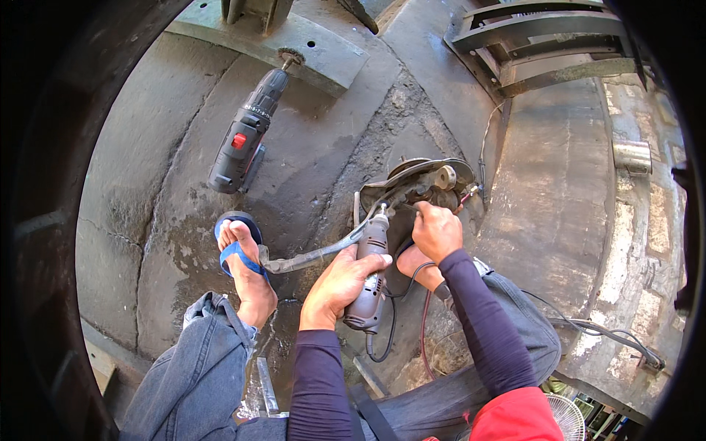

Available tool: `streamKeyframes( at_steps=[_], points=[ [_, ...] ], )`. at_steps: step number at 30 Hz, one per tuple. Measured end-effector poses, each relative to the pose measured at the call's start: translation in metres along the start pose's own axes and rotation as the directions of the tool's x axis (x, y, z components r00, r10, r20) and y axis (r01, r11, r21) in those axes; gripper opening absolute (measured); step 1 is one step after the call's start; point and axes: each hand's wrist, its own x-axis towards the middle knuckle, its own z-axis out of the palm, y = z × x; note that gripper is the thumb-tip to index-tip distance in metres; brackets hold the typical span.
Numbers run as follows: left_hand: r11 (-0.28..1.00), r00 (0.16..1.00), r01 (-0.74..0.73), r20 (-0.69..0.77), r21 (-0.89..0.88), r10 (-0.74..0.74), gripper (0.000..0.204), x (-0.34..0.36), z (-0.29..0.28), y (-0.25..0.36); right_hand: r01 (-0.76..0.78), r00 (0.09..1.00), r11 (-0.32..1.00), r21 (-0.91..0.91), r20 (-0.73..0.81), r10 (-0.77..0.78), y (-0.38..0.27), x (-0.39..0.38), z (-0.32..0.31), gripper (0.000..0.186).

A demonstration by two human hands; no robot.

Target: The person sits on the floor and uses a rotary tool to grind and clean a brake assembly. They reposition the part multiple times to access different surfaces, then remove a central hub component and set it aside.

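My left hand [332, 288] is wrapped around a grey rotary tool [365, 300], its tip pointing away from me. That tip is close to a worn metal assembly [401, 184] with a curved arm, a round boss and rounded plates, lying on the ground between my feet. Whether the tip touches the metal cannot be made out. My right hand [437, 231] is closed at the near right side of the assembly, its fingers curled in. What sits between those fingers is hidden.
A black cordless drill [243, 140] with a round brush lies at the far left, its brush against a metal plate [323, 65]. A black cord [390, 334] trails from the rotary tool. Metal frames [544, 44] stand far right, a metal cylinder [632, 157] nearer. A fan [565, 417] is at lower right.
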Motion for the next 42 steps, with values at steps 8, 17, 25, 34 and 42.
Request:
streamKeyframes(
  at_steps=[8,17,25,34,42],
  points=[
    [1.000,0.998,-0.011,0.055,-0.029,0.013,0.047,0.003,0.012,0.003,-0.293,0.938,0.956,0.008,-0.189,0.289,-0.004,-0.001,0.004,0.022],
    [0.829,0.963,-0.206,-0.040,0.520,0.265,0.059,0.033,0.016,0.018,-0.055,0.979,0.962,0.269,-0.176,0.105,0.036,-0.035,-0.048,0.019],
    [0.624,0.976,-0.162,0.032,0.765,0.215,0.067,0.056,0.039,0.055,-0.202,0.975,0.867,0.455,0.009,0.222,0.014,-0.092,-0.061,0.021],
    [0.694,0.985,-0.162,0.067,0.702,0.162,0.069,0.052,0.048,0.068,-0.291,0.955,0.850,0.439,0.084,0.284,0.015,-0.108,-0.057,0.022],
    [0.672,0.970,-0.234,0.128,0.702,0.204,0.072,0.052,0.045,0.060,-0.317,0.946,0.841,0.439,0.081,0.314,0.010,-0.111,-0.050,0.024]
  ],
)
